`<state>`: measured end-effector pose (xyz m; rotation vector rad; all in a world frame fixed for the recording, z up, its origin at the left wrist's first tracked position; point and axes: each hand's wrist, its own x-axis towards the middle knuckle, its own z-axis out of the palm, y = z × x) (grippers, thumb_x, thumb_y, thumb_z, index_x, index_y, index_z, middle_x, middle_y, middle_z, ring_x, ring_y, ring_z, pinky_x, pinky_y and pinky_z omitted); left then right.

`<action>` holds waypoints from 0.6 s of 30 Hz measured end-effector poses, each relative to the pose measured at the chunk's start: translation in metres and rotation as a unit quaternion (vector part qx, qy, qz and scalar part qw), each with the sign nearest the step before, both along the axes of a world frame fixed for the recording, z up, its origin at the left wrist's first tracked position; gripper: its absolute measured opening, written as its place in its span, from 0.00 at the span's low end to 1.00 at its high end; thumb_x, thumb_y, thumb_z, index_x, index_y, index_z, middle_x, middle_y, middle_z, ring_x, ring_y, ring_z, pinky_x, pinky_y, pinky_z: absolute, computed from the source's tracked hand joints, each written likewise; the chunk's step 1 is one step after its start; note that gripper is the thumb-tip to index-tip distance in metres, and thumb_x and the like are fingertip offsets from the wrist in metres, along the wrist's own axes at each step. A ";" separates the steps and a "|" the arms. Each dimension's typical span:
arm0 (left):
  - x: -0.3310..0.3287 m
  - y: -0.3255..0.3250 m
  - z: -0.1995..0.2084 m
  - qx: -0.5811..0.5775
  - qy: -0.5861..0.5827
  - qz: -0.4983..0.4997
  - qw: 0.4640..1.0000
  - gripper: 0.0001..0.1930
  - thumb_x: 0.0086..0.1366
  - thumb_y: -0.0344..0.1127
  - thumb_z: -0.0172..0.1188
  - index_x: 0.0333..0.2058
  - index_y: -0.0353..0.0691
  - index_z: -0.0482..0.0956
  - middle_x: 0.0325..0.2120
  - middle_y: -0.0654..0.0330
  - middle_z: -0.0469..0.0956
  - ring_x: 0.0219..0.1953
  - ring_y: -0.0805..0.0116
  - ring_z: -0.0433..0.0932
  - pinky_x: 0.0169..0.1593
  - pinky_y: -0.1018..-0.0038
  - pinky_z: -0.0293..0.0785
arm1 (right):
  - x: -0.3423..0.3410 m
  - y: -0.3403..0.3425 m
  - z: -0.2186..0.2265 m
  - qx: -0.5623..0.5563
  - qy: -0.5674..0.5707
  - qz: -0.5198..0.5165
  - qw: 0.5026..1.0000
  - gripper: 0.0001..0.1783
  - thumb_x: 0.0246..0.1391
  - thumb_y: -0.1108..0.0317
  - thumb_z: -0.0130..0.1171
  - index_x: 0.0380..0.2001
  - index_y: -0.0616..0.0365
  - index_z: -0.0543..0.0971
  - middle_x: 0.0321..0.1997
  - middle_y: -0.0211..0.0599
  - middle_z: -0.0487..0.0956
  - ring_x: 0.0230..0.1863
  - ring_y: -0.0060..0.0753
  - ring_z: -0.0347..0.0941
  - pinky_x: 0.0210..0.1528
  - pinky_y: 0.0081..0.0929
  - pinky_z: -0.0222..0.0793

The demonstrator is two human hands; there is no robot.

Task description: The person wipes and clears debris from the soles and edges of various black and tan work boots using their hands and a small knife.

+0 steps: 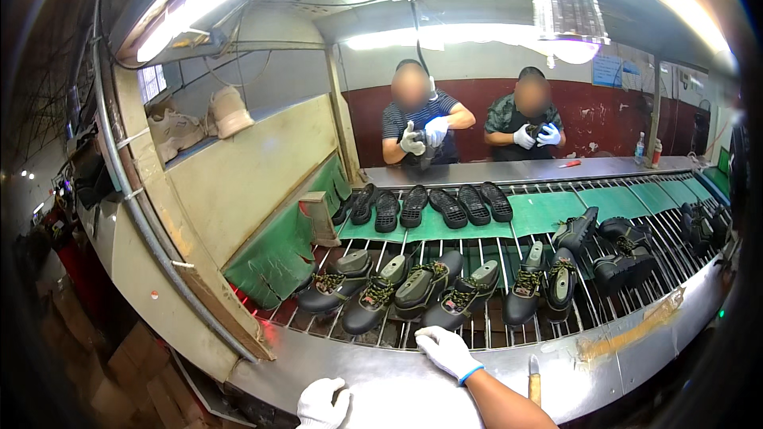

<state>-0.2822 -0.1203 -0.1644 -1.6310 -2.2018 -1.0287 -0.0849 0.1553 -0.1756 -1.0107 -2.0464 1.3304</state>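
My left hand (323, 403), in a white knit glove, is at the bottom edge over the near metal ledge (381, 365). It is empty, its thumb apart from its loosely bent fingers. My right hand (447, 352), gloved with a blue cuff, rests at the ledge's inner edge beside the rods. Its fingers are loosely bent with nothing visible in them. Just beyond it sits a black work shoe (457, 299) with a grey-green insert. More such shoes, among them one at the left (334, 282), lie along the rod conveyor (493, 334).
A wooden-handled knife (534, 385) lies on the ledge right of my right forearm. Black soles (414, 206) line a green strip (524, 226). Across the conveyor, two gloved people (420, 139) (528, 131) handle dark items. A post with a pipe (171, 258) bounds the left.
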 end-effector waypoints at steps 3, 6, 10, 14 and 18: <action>0.001 -0.007 0.006 0.001 0.001 0.018 1.000 0.13 0.67 0.40 0.71 0.45 0.40 0.88 0.42 0.48 0.87 0.49 0.46 0.84 0.58 0.54 0.79 | -0.008 -0.003 -0.004 0.016 -0.004 0.007 1.000 0.22 0.68 0.48 0.63 0.55 0.51 0.86 0.48 0.43 0.89 0.50 0.44 0.86 0.57 0.35 0.78; -0.003 -0.006 0.006 -0.005 0.000 0.017 1.000 0.13 0.66 0.40 0.71 0.45 0.41 0.88 0.42 0.49 0.87 0.49 0.46 0.85 0.58 0.55 0.80 | -0.009 -0.004 -0.002 0.012 -0.006 0.002 1.000 0.22 0.68 0.48 0.63 0.54 0.51 0.86 0.49 0.43 0.89 0.51 0.44 0.86 0.57 0.35 0.78; -0.006 -0.001 0.003 0.000 -0.009 0.008 1.000 0.13 0.66 0.40 0.71 0.45 0.41 0.88 0.42 0.49 0.87 0.49 0.46 0.85 0.58 0.55 0.80 | -0.008 -0.002 -0.005 0.031 -0.012 -0.005 0.999 0.21 0.67 0.50 0.64 0.54 0.52 0.86 0.49 0.42 0.89 0.51 0.43 0.86 0.57 0.35 0.78; -0.007 -0.004 0.005 -0.004 -0.008 0.013 1.000 0.13 0.66 0.40 0.71 0.45 0.41 0.88 0.42 0.49 0.87 0.48 0.46 0.85 0.58 0.55 0.80 | -0.013 -0.005 -0.002 0.020 -0.011 -0.001 1.000 0.21 0.67 0.50 0.64 0.54 0.51 0.86 0.49 0.42 0.89 0.51 0.43 0.85 0.57 0.35 0.78; -0.009 -0.004 0.006 -0.003 -0.010 0.010 1.000 0.13 0.66 0.40 0.71 0.45 0.41 0.88 0.41 0.48 0.87 0.48 0.46 0.85 0.57 0.55 0.80 | -0.014 -0.005 -0.003 0.022 -0.010 -0.003 1.000 0.21 0.67 0.50 0.64 0.53 0.51 0.86 0.49 0.42 0.89 0.51 0.43 0.86 0.58 0.35 0.78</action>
